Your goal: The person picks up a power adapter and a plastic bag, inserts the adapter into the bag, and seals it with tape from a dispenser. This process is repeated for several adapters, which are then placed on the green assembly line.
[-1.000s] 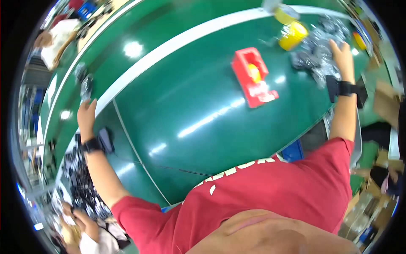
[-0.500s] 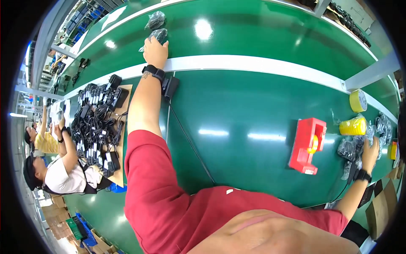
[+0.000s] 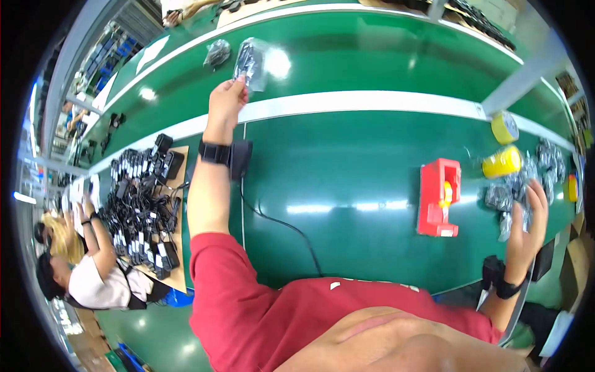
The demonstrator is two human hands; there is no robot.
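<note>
Left hand [image 3: 224, 106] is reaching far out over the green bench [image 3: 347, 161], fingers pinching the lower edge of a clear plastic bag with a dark part inside [image 3: 250, 62], bag hanging just above the white stripe [image 3: 372, 102]. A second bagged part [image 3: 217, 53] is lying just beside it. Right hand [image 3: 527, 226] is resting with fingers spread loosely on a pile of bagged parts [image 3: 514, 192], gripping nothing clearly. Red tape dispenser [image 3: 437, 197] is sitting near that pile, yellow tape rolls [image 3: 502, 162] beyond it.
</note>
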